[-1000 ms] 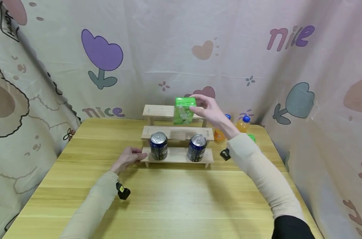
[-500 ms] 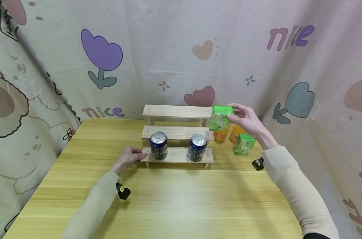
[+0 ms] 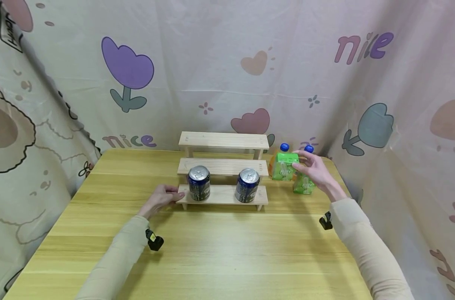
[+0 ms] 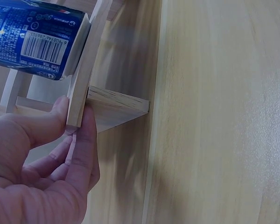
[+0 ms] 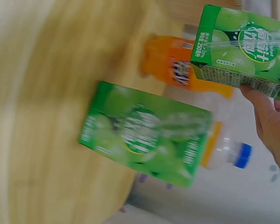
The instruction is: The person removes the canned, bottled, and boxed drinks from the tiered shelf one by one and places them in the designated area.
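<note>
My left hand point(image 3: 161, 199) grips the left end of the lowest board of a three-tier wooden rack point(image 3: 223, 166). In the left wrist view, the thumb and fingers pinch that board point(image 4: 80, 100) from both faces. My right hand point(image 3: 318, 171) holds a green juice carton point(image 3: 285, 167) by its side, raised off the table just right of the rack. A second green juice carton point(image 3: 303, 186) stands on the table below and behind it, and shows fully in the right wrist view. Two dark blue drink cans, a left can point(image 3: 199, 183) and a right can point(image 3: 247, 186), stand upright on the lowest board.
Behind the cartons stand two orange drink bottles with blue caps, a left bottle point(image 3: 284, 147) and a right bottle point(image 3: 308, 148), partly hidden by the carton and right hand. A printed curtain point(image 3: 197, 66) hangs behind and beside the wooden table point(image 3: 212, 250).
My right hand has carried the green juice carton from above the rack to the right and then down, beside the second carton. My left hand and the cans have stayed put.
</note>
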The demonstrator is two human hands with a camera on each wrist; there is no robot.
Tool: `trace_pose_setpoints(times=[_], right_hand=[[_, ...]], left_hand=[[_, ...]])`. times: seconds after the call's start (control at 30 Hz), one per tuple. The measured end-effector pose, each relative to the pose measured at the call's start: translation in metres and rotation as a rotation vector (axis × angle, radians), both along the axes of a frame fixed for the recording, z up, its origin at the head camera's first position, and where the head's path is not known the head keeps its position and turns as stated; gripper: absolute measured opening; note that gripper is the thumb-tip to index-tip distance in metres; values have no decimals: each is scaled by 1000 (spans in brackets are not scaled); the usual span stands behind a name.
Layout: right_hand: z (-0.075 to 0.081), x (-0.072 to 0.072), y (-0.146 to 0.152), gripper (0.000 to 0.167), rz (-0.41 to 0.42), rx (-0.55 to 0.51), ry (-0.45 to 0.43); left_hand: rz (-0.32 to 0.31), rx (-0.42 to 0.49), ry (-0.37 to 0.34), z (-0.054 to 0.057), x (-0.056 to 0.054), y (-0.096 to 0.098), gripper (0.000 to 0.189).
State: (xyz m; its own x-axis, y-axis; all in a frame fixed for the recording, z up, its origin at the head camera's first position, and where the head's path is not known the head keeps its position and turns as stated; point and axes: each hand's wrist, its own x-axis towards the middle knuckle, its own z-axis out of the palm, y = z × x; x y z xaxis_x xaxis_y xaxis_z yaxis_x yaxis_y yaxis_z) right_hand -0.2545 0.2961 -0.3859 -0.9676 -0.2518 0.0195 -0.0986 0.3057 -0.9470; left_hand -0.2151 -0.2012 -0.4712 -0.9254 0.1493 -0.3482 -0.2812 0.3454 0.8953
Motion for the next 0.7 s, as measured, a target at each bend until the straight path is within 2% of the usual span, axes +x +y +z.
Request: trace_pose_setpoints(times=[0.2,0.4,0.53,0.7], right_hand=[[-25,1,-2,51,-34,31,-25],[-41,4,-7,53,-56,96,-8],[-49,7,-10,53,-75,101,8],[-59,8,-16,51,-95,107,76]], left_hand=[[1,-55,17,0,0,0,53],[11,-11,8,1,1,1,55],[16,14,2,0,2,2,58],[15,13,3,-1,1,1,57]])
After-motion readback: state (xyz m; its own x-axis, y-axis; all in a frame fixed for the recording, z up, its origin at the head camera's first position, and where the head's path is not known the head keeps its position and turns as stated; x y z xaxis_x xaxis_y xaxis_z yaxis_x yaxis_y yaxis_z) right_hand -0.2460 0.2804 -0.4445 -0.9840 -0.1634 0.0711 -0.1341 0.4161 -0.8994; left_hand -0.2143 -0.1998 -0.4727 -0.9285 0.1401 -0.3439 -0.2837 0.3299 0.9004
